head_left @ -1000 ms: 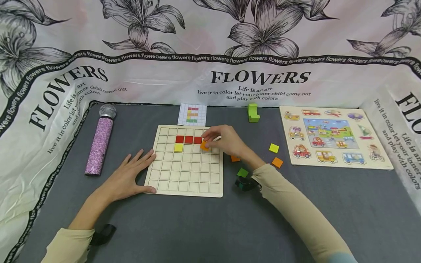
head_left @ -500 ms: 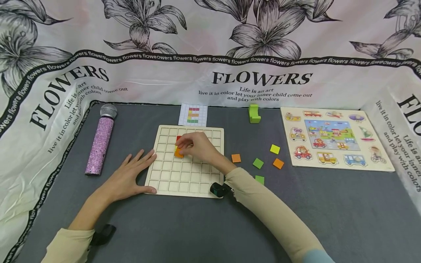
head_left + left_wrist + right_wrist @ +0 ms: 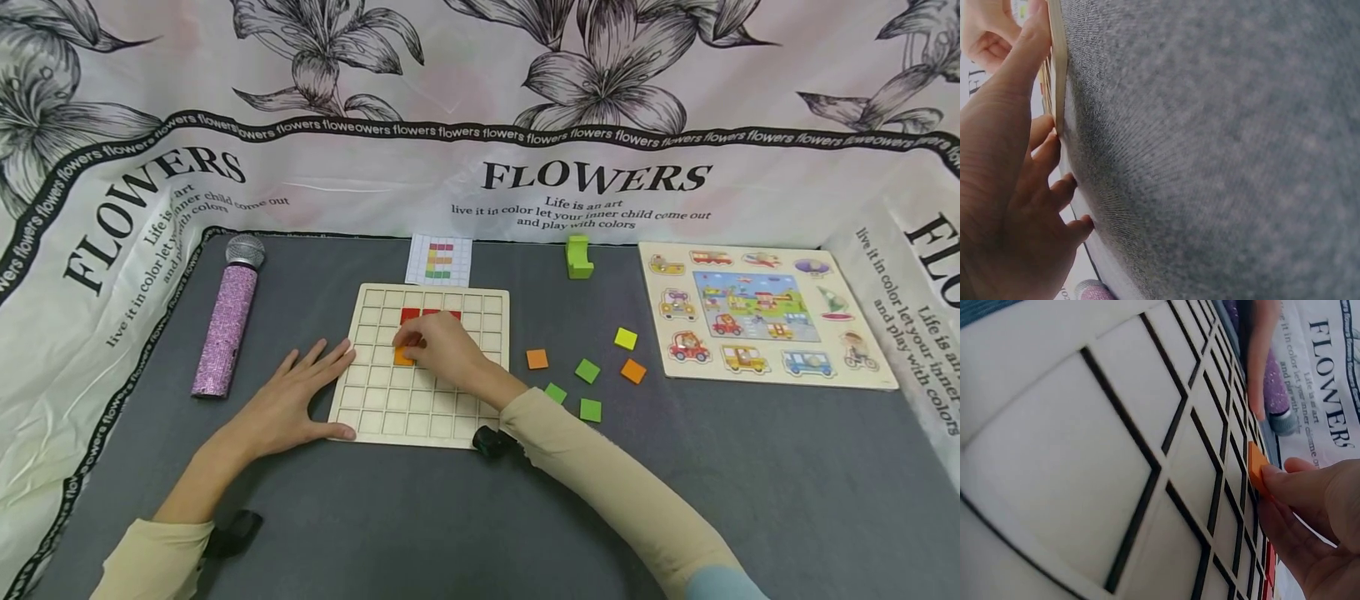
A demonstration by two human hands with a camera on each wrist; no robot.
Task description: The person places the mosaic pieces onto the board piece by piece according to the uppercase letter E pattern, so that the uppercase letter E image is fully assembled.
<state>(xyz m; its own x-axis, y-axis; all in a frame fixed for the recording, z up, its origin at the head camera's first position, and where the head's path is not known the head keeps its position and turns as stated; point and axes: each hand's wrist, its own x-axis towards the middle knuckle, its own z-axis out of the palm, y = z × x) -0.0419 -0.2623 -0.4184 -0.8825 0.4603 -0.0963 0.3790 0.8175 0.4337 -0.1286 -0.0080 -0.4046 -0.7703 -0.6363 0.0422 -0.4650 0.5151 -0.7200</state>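
A pale wooden grid board [image 3: 420, 408] lies on the grey table. My right hand [image 3: 442, 350] pinches an orange square tile [image 3: 402, 357] at a cell in the board's left part; the right wrist view shows thumb and fingers on that orange tile [image 3: 1256, 465]. Red tiles [image 3: 410, 315] sit in a row just above, partly covered by the hand. The yellow tile's place is hidden under the fingers. My left hand [image 3: 292, 400] lies spread at the board's left edge, thumb and fingertips touching it; in the left wrist view its fingers [image 3: 1047, 147] meet the board's side.
Right of the board lie loose orange [image 3: 537, 359], green [image 3: 587, 371] and yellow tiles [image 3: 626, 337]. A paper with a coloured pattern [image 3: 459, 260] touches the back edge. A glittery microphone [image 3: 225, 329] lies left, a green block [image 3: 578, 257] behind, a picture puzzle board [image 3: 757, 358] far right.
My right hand has carried the orange tile leftward across the board and lowered it towards a cell below the red row. My left hand has stayed at the board's edge.
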